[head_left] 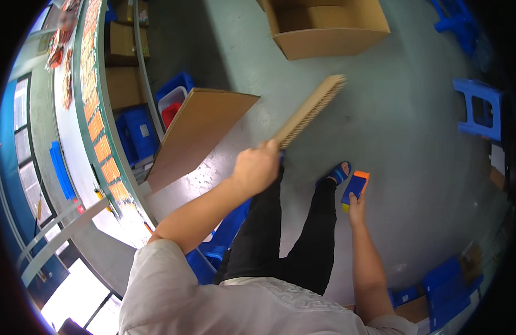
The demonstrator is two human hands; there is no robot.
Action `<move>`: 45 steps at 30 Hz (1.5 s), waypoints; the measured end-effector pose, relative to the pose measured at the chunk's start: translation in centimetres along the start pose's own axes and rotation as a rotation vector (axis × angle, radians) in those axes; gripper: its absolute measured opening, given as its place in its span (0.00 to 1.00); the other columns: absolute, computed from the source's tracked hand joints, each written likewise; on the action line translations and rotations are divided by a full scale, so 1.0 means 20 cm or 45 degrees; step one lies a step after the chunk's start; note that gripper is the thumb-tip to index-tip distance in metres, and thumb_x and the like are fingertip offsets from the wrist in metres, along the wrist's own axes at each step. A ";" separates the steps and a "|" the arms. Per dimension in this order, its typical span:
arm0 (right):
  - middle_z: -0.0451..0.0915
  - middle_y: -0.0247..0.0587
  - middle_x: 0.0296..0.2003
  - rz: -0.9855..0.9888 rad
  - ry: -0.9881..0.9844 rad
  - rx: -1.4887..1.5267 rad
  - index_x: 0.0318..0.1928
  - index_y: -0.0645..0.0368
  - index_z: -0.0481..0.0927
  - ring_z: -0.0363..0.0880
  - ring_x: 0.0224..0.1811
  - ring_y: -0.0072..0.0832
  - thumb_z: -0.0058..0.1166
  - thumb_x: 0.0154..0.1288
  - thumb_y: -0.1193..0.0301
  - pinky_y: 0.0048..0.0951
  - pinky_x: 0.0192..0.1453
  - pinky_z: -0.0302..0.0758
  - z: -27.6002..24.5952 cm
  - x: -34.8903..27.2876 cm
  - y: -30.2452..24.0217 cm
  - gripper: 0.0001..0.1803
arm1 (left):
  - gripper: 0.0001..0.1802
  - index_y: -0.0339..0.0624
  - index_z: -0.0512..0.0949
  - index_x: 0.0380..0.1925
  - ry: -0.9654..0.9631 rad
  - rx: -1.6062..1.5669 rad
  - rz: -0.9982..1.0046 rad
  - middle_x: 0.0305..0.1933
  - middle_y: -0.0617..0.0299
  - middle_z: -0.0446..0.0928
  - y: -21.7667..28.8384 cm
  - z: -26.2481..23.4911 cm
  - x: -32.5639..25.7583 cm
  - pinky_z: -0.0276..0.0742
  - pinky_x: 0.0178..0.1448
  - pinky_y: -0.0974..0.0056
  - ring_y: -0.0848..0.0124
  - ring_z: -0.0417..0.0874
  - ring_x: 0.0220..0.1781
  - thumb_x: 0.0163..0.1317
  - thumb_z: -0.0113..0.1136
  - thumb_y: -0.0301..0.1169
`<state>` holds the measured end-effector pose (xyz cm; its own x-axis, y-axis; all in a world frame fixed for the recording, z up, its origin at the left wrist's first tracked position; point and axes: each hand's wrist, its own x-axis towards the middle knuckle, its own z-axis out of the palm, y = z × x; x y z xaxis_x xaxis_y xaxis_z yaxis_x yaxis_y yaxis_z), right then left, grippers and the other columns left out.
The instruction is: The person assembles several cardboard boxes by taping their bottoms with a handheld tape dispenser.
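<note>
My left hand is raised in front of me and closed around one end of a stack of flattened cardboard sheets, which sticks out away from me over the grey floor. My right hand hangs lower at my right side and holds a small blue and orange box. My legs in black trousers and one blue sandal show below the hands.
A long workbench curves along the left with orange packets on it. A cardboard sheet leans against blue crates. An open cardboard carton sits at the top. Blue stools stand on the right, blue bins at lower right.
</note>
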<state>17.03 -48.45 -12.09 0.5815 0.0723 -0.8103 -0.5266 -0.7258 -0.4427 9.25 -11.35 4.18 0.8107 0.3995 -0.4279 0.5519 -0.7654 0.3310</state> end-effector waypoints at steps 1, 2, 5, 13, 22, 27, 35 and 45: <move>0.77 0.48 0.44 -0.046 0.022 0.157 0.49 0.69 0.70 0.76 0.47 0.34 0.47 0.67 0.67 0.32 0.54 0.70 0.04 -0.04 -0.11 0.18 | 0.10 0.37 0.66 0.36 -0.063 0.018 0.102 0.30 0.49 0.78 0.12 -0.03 0.08 0.78 0.32 0.51 0.50 0.81 0.28 0.60 0.54 0.30; 0.76 0.46 0.46 -0.092 0.050 0.310 0.51 0.68 0.69 0.75 0.47 0.31 0.46 0.68 0.67 0.31 0.54 0.70 0.06 -0.10 -0.20 0.18 | 0.11 0.36 0.65 0.37 -0.128 0.032 0.206 0.30 0.49 0.78 0.26 -0.08 0.16 0.78 0.32 0.52 0.50 0.82 0.28 0.59 0.53 0.28; 0.73 0.43 0.49 -0.299 0.085 0.637 0.56 0.68 0.66 0.72 0.50 0.28 0.44 0.70 0.68 0.30 0.56 0.69 0.10 -0.20 -0.41 0.19 | 0.15 0.32 0.63 0.41 -0.176 -0.024 0.406 0.29 0.46 0.79 0.71 -0.30 0.37 0.80 0.33 0.55 0.51 0.84 0.30 0.54 0.53 0.23; 0.70 0.46 0.53 -0.276 0.200 0.796 0.60 0.68 0.62 0.69 0.54 0.30 0.42 0.73 0.63 0.30 0.62 0.63 0.05 -0.15 -0.27 0.23 | 0.22 0.29 0.61 0.50 -0.361 -0.003 0.537 0.31 0.45 0.80 1.36 -0.22 0.79 0.80 0.35 0.55 0.51 0.84 0.34 0.56 0.52 0.24; 0.70 0.53 0.52 -0.400 0.280 0.543 0.56 0.67 0.56 0.70 0.54 0.42 0.63 0.56 0.58 0.36 0.60 0.66 -0.13 -0.32 -0.32 0.38 | 0.27 0.34 0.60 0.61 -0.218 -0.746 0.266 0.58 0.39 0.69 1.37 0.59 1.03 0.65 0.64 0.50 0.49 0.71 0.61 0.68 0.47 0.39; 0.67 0.57 0.52 -0.064 0.277 0.290 0.55 0.72 0.56 0.68 0.57 0.44 0.66 0.52 0.62 0.36 0.62 0.64 -0.21 -0.39 -0.38 0.41 | 0.32 0.34 0.58 0.64 -0.214 -1.137 0.253 0.63 0.42 0.64 1.59 0.80 0.94 0.60 0.68 0.55 0.50 0.65 0.66 0.68 0.48 0.44; 0.65 0.53 0.56 -0.320 0.237 0.750 0.59 0.70 0.53 0.66 0.60 0.40 0.71 0.47 0.55 0.37 0.64 0.63 -0.25 -0.23 0.05 0.51 | 0.39 0.49 0.48 0.72 -0.408 -1.218 0.122 0.72 0.48 0.52 1.64 0.82 0.89 0.48 0.74 0.53 0.52 0.51 0.74 0.67 0.36 0.59; 0.71 0.65 0.45 -0.116 0.723 0.105 0.49 0.69 0.60 0.71 0.51 0.56 0.60 0.52 0.72 0.47 0.56 0.66 -0.25 -0.35 -0.01 0.28 | 0.34 0.51 0.49 0.71 -0.326 -0.977 0.115 0.67 0.45 0.62 1.42 0.76 0.95 0.63 0.68 0.57 0.51 0.67 0.66 0.67 0.45 0.41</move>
<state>16.20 -52.16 -4.45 0.8562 -0.2629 -0.4447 -0.4922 -0.6764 -0.5479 37.33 -33.08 -7.35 0.8399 0.1538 -0.5205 0.5421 -0.1928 0.8179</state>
